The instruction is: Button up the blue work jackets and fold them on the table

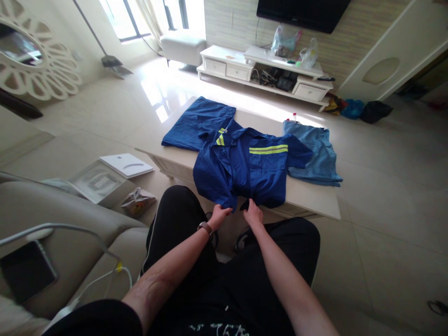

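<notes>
A dark blue work jacket [268, 165] with yellow-and-silver reflective stripes lies spread over the table [315, 198], its lower edge hanging past the near side. My left hand [220, 216] is closed on the jacket's lower edge, left of the front opening. On the other side of that opening, my right hand [254, 213] pinches the hem. A flat piece of blue clothing [196, 123] lies to the left, partly beneath the jacket. To the right a lighter blue garment [320, 156] is spread out, with one jacket sleeve resting over its edge.
My knees flank the table's near edge. On the floor at left are a white box [126, 165] and a small package [138, 201]. A grey sofa [129, 238] holds a tablet-like device [28, 270]. A small bottle [294, 116] stands behind the light blue garment. Beyond is a TV cabinet [224, 58].
</notes>
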Available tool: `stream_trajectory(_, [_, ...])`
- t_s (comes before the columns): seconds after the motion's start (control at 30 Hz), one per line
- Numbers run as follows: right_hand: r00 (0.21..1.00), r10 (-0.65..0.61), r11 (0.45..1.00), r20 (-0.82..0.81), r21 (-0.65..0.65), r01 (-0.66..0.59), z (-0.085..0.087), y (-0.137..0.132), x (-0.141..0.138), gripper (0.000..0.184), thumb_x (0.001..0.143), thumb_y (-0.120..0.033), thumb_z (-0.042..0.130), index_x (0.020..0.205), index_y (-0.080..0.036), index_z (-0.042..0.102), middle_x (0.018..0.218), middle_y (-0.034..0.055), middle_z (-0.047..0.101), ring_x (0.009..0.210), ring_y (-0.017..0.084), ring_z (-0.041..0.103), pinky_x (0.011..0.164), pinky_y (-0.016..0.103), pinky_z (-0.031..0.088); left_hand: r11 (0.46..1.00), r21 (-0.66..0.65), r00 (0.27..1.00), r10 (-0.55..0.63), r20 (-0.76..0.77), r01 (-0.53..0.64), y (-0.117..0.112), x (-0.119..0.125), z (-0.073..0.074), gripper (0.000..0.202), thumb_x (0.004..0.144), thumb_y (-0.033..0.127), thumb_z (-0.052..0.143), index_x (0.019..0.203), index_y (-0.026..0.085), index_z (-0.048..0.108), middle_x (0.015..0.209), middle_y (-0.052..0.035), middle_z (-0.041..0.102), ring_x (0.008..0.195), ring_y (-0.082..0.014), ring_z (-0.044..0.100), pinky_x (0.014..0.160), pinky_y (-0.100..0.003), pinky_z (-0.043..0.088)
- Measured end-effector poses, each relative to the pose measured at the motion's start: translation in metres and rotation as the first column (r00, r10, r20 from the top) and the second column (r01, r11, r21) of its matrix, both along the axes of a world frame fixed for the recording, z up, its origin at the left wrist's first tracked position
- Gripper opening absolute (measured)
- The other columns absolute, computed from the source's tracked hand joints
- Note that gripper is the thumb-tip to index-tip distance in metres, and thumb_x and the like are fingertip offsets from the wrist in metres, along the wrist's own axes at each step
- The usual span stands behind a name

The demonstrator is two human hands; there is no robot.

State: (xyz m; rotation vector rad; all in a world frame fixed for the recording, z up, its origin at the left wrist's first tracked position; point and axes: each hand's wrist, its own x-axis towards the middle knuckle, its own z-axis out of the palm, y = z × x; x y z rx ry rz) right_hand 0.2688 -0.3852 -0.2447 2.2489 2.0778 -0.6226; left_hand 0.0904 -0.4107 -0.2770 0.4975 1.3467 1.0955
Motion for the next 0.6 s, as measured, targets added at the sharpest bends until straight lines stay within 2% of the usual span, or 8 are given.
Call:
stream_trajectory(0.1, [0.994, -0.018, 0.995, -0.108, 0.093, 0.028, -0.0002, 0.0015, -0.0003, 0.04, 0.095, -0.021, 0.053, 0.135, -0.021, 0.056, 0.128, 0.0125, 0.068, 0.109, 0.026, 0.068, 0.093, 0.034, 0.049, 1.0, -0.002, 1.0, 0.003, 0.001, -0.003, 0.0007, 0.0009, 0.0036, 0.024, 0.056, 0.021, 0.089, 0.072, 0.014, 0.072, 0.075, -0.0078, 0.074, 0.066, -0.0172, 0.064, 0.064, -0.029, 0.048])
stream_trajectory(0.17, [0.98, -0.025, 0.983, -0.199, 0.172, 0.06, -0.001, 0.0026, 0.0, 0.03, 0.096, -0.026, 0.054, 0.125, -0.021, 0.061, 0.121, 0.0109, 0.07, 0.107, 0.025, 0.068, 0.094, 0.034, 0.05, 1.0, -0.004, 1.0, 0.009, -0.002, -0.009, 0.0014, 0.0016, 0.0054, 0.022, 0.056, 0.02, 0.088, 0.072, 0.013, 0.073, 0.077, -0.0082, 0.075, 0.067, -0.0171, 0.064, 0.064, -0.028, 0.048])
stream_trajectory(0.27, [0.918, -0.076, 0.953, -0.388, 0.244, 0.182, -0.0029, 0.0037, 0.0013, 0.027, 0.09, -0.036, 0.062, 0.112, -0.021, 0.062, 0.11, 0.0098, 0.071, 0.095, 0.024, 0.069, 0.089, 0.034, 0.053, 1.0, -0.01, 1.0, 0.018, -0.011, -0.018, 0.0023, 0.0023, 0.0062, 0.02, 0.058, 0.018, 0.085, 0.074, 0.013, 0.074, 0.078, -0.008, 0.075, 0.067, -0.0169, 0.064, 0.063, -0.027, 0.048])
stream_trajectory(0.4, [0.749, -0.14, 0.921, -0.648, 0.193, 0.338, -0.0052, 0.0029, 0.003, 0.042, 0.074, -0.03, 0.066, 0.113, -0.019, 0.057, 0.108, 0.0085, 0.069, 0.078, 0.019, 0.069, 0.079, 0.031, 0.056, 1.0, -0.02, 1.0, 0.021, -0.017, -0.022, 0.0027, 0.0028, 0.0062, 0.018, 0.059, 0.017, 0.084, 0.074, 0.013, 0.073, 0.077, -0.0084, 0.075, 0.065, -0.0169, 0.063, 0.062, -0.028, 0.047])
stream_trajectory(0.5, [0.634, -0.176, 0.905, -0.753, 0.13, 0.405, -0.006, 0.0023, 0.0034, 0.049, 0.066, -0.026, 0.062, 0.114, -0.02, 0.055, 0.109, 0.007, 0.067, 0.072, 0.017, 0.066, 0.075, 0.031, 0.055, 0.999, -0.023, 1.0, 0.023, -0.01, -0.024, 0.0027, 0.0029, 0.0073, 0.021, 0.059, 0.016, 0.085, 0.077, 0.013, 0.074, 0.08, -0.01, 0.076, 0.068, -0.0182, 0.065, 0.063, -0.028, 0.048])
stream_trajectory(0.6, [0.478, -0.236, 0.871, -0.846, 0.033, 0.49, -0.0056, 0.0027, 0.0027, 0.053, 0.059, -0.024, 0.061, 0.112, -0.021, 0.053, 0.107, 0.0047, 0.064, 0.069, 0.014, 0.062, 0.071, 0.03, 0.055, 0.999, -0.027, 1.0, 0.024, 0.006, -0.024, 0.003, 0.003, 0.0082, 0.023, 0.059, 0.015, 0.086, 0.079, 0.013, 0.075, 0.083, -0.0107, 0.077, 0.071, -0.0191, 0.066, 0.063, -0.028, 0.048])
